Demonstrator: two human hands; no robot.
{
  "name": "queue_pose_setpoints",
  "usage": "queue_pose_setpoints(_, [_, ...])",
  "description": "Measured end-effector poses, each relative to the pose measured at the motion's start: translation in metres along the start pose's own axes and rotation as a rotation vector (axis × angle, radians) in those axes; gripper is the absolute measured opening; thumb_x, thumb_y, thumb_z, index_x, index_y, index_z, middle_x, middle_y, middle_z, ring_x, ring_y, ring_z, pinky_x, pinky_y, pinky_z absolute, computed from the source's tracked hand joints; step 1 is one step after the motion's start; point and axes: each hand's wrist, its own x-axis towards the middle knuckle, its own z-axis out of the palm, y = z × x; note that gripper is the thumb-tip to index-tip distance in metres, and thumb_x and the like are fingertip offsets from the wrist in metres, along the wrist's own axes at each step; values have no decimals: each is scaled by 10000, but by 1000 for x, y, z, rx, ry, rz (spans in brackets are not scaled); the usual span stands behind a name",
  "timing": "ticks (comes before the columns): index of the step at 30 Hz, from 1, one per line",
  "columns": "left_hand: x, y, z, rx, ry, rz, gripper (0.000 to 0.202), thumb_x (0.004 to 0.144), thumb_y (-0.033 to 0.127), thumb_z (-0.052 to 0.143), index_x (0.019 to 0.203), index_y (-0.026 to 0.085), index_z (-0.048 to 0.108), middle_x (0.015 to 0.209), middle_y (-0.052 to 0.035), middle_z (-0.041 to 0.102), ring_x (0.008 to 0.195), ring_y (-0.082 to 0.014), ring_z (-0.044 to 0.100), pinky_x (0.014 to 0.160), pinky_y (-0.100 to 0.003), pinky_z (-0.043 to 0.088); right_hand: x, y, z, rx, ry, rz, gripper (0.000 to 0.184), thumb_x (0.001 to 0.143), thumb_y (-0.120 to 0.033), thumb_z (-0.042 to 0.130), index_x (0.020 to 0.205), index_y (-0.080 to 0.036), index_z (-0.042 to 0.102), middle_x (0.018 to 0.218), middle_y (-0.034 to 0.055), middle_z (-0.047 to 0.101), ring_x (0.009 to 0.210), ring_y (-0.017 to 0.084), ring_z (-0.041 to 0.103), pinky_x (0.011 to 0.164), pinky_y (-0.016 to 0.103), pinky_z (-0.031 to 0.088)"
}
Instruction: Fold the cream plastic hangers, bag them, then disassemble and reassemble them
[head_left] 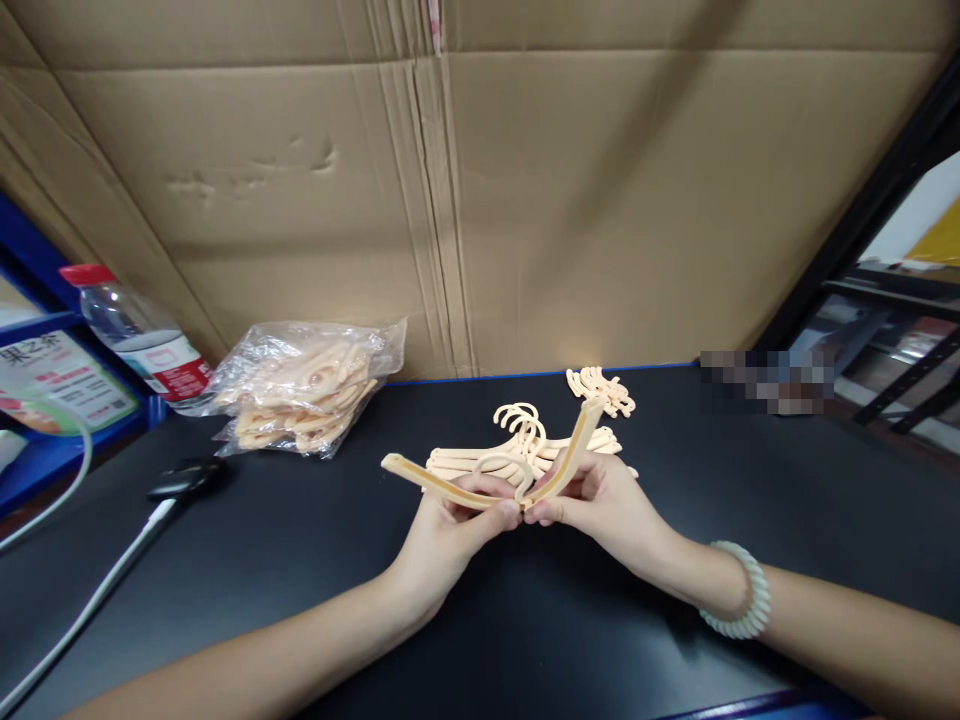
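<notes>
A small cream plastic hanger (559, 462) is held between both my hands above the black table (525, 640). My left hand (450, 530) pinches its left arm near the middle. My right hand (600, 500) pinches the right arm, which points up and away. The two arms meet at my fingertips in a V shape. Just behind my hands lies a stack of the same cream hangers (517, 450) with their hooks up. A small heap of loose cream hooks (604, 388) sits farther back.
A clear plastic bag of more hangers (307, 395) lies at the back left. Beside it a water bottle with a red cap (142, 340) lies by blue shelving (45, 440). A black device with a white cable (112, 580) crosses the left side. Cardboard (480, 200) walls off the back.
</notes>
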Motion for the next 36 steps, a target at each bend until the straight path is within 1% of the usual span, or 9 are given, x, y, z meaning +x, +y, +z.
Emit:
queue_pose_setpoints(3, [1, 0, 2, -8, 19, -18, 129, 699, 231, 820, 761, 164, 729, 735, -23, 737, 722, -149, 664, 717, -243, 533, -2, 5, 4, -30, 16, -19, 195, 655, -281, 823, 759, -191, 685, 727, 10, 696, 652, 140, 642, 644, 288, 557])
queue_pose_setpoints(8, [2, 6, 2, -25, 100, -93, 234, 659, 280, 856, 756, 144, 692, 733, -4, 699, 675, -113, 651, 674, -210, 549, 2, 5, -1, -38, 63, -7, 244, 666, -287, 817, 743, -180, 611, 760, 1, 643, 660, 126, 620, 491, 211, 511])
queue_pose_setpoints(12, [10, 25, -13, -25, 85, -143, 269, 665, 306, 854, 740, 129, 667, 835, -27, 700, 766, -125, 670, 716, -200, 557, 16, -11, -35, 36, -9, 107, 279, 673, -271, 821, 803, -176, 593, 706, -36, 597, 551, 62, 547, 466, 170, 486])
queue_pose_setpoints(16, [25, 47, -43, 54, -3, -129, 274, 643, 244, 866, 817, 141, 681, 947, -31, 713, 732, -92, 666, 705, -175, 540, 30, -30, -84, -170, -173, 101, 255, 661, -247, 832, 754, -147, 617, 654, 1, 641, 601, 110, 627, 489, 186, 509])
queue_pose_setpoints(21, [40, 63, -75, 513, -184, -30, 195, 724, 270, 796, 790, 152, 656, 797, -9, 704, 728, -125, 658, 660, -203, 516, 31, -44, -115, -414, -282, 75, 250, 686, -290, 808, 816, -155, 642, 770, 38, 697, 677, 163, 671, 536, 244, 523])
queue_pose_setpoints(25, [41, 71, -83, 1046, -376, 206, 160, 788, 306, 728, 786, 157, 670, 735, -9, 683, 678, -142, 637, 640, -230, 492, 26, -51, -112, -803, -361, 46, 227, 716, -351, 769, 796, -158, 682, 650, -9, 638, 573, 111, 570, 533, 231, 434])
queue_pose_setpoints(27, [38, 75, -83, 1238, -464, 321, 132, 815, 292, 700, 784, 167, 672, 755, -12, 677, 702, -145, 627, 670, -235, 478, 25, -51, -106, -970, -380, -12, 197, 733, -353, 749, 776, -166, 703, 666, -4, 634, 615, 120, 556, 570, 243, 415])
queue_pose_setpoints(31, [32, 77, -78, 1468, -525, 419, 96, 860, 257, 640, 796, 189, 664, 809, -18, 646, 785, -161, 603, 707, -239, 448, 24, -47, -95, -1098, -432, -112, 107, 736, -283, 741, 747, -178, 720, 829, 28, 628, 818, 166, 580, 730, 278, 430])
queue_pose_setpoints(36, [28, 73, -74, 1564, -556, 414, 86, 857, 234, 614, 784, 198, 641, 912, -11, 626, 833, -155, 603, 733, -229, 442, 23, -42, -92, -1173, -471, -88, 74, 717, -242, 756, 716, -183, 711, 855, 23, 580, 852, 174, 554, 777, 293, 418])
